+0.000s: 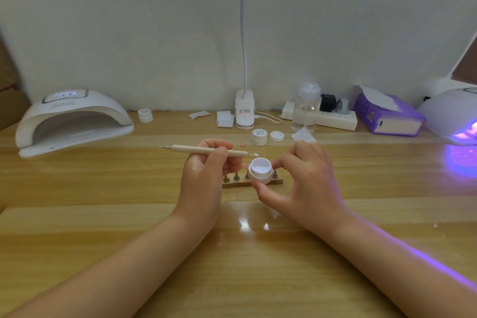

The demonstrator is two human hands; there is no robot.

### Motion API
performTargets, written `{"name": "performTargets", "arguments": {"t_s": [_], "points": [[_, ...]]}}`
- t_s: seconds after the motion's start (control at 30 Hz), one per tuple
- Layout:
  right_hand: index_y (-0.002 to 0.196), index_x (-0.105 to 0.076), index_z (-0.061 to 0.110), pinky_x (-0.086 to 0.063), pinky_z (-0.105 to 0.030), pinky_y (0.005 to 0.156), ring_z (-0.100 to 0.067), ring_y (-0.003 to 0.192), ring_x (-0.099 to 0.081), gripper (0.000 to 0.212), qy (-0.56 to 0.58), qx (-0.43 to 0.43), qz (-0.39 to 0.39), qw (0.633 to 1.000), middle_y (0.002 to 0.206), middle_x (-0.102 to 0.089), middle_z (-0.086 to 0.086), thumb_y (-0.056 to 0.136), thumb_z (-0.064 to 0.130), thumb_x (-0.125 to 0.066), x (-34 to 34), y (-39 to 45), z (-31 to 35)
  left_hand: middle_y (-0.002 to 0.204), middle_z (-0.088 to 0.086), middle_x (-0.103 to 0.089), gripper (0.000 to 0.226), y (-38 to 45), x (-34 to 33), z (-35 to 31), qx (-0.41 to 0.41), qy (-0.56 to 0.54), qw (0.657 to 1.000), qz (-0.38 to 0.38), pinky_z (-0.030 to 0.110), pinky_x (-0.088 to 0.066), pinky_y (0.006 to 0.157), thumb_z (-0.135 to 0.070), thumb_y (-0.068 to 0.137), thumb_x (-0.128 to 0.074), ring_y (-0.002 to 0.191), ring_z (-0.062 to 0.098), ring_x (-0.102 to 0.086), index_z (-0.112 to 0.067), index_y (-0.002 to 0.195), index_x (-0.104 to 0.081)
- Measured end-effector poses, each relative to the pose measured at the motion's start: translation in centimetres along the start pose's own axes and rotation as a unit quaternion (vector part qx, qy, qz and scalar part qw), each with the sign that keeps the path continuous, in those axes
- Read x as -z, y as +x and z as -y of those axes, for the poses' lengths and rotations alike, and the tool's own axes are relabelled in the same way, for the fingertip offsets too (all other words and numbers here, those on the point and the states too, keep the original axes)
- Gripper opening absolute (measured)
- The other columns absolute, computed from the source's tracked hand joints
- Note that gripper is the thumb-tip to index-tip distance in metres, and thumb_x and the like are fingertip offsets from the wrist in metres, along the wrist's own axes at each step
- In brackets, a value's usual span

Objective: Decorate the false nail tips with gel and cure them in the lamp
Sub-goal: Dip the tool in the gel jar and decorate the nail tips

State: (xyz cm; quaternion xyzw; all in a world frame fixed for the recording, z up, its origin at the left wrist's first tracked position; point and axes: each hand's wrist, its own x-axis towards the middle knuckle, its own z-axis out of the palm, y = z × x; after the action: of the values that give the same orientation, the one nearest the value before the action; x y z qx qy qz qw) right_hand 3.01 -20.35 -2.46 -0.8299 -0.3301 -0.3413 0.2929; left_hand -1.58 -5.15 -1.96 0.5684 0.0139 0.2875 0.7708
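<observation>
Wooden tabletop [103, 227] under two bare forearms, left hand [206, 175] closed around a wooden dotting tool [206, 149] held level, right hand [307, 178] pinching an open white gel pot [260, 170] above the nail stand [251, 182], white curing lamp [72, 121] far left, second lamp [451, 113] glowing purple far right

Small white gel pot [260, 170], round, lid off, tilted toward the camera with pale glossy gel inside, held above a wooden stand [251, 182] whose row of small metal pegs stands upright on the table. Wooden-handled dotting tool [206, 150], lying roughly level, a metal tip at each end, the right tip carrying a small white blob just above the pot's rim. White curing lamp [73, 117], arched, dark inside, at far left; second lamp [454, 113] at far right, glowing purple.
</observation>
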Motion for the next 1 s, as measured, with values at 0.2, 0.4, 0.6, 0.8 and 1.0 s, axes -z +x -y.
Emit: {"name": "performTargets", "arguments": {"t_s": [0.2,0.4,0.6,0.8,1.0], "points": [[0.073,-0.067,0.011,-0.032,-0.028,0.071,-0.019,0.077,-0.044,0.032,-0.003,-0.045,-0.027,0.999,0.073,-0.049,0.001,0.066,0.04,-0.079,0.6,0.9,-1.3,0.067,0.001,-0.068,0.019,0.4,0.4,0.1,-0.022,-0.007,0.999,-0.025,0.023,-0.053,0.066,-0.005,0.094,-0.046,0.066,0.013,-0.064,-0.009,0.083,-0.06],[0.085,-0.069,0.014,-0.031,-0.028,0.075,-0.022,0.089,-0.046,0.033,-0.068,-0.164,0.001,0.984,0.083,-0.052,-0.001,0.071,0.043,-0.074,0.6,1.4,-4.4,0.065,-0.002,-0.066,0.022,0.7,0.8,0.4,-0.015,0.014,0.998,-0.053,0.022,-0.052,0.065,-0.008,0.096,-0.045,0.065,0.011,-0.063,-0.01,0.08,-0.059],[0.095,-0.068,0.026,-0.035,-0.03,0.087,-0.021,0.106,-0.042,0.034,-0.104,-0.245,0.104,0.958,0.094,-0.046,0.007,0.075,0.053,-0.063,0.0,1.1,-5.7,0.061,-0.002,-0.064,0.022,0.9,1.0,0.7,-0.008,0.042,0.997,-0.071,0.025,-0.05,0.065,-0.007,0.095,-0.045,0.062,0.011,-0.061,-0.01,0.077,-0.059],[0.098,-0.067,0.028,-0.035,-0.031,0.087,-0.022,0.109,-0.041,0.035,-0.114,-0.253,0.145,0.95,0.099,-0.05,0.003,0.077,0.055,-0.061,0.0,1.1,-5.7,0.062,-0.003,-0.064,0.021,0.6,1.1,0.8,-0.007,0.06,0.996,-0.067,0.03,-0.05,0.069,-0.007,0.094,-0.046,0.064,0.011,-0.06,-0.01,0.078,-0.059],[0.1,-0.065,0.032,-0.037,-0.033,0.088,-0.022,0.108,-0.042,0.036,-0.118,-0.257,0.165,0.945,0.097,-0.047,0.003,0.077,0.059,-0.058,0.0,1.1,-5.7,0.061,-0.005,-0.065,0.02,0.6,1.0,0.8,-0.008,0.07,0.995,-0.068,0.03,-0.051,0.07,-0.007,0.094,-0.046,0.063,0.009,-0.06,-0.01,0.079,-0.059]]}}
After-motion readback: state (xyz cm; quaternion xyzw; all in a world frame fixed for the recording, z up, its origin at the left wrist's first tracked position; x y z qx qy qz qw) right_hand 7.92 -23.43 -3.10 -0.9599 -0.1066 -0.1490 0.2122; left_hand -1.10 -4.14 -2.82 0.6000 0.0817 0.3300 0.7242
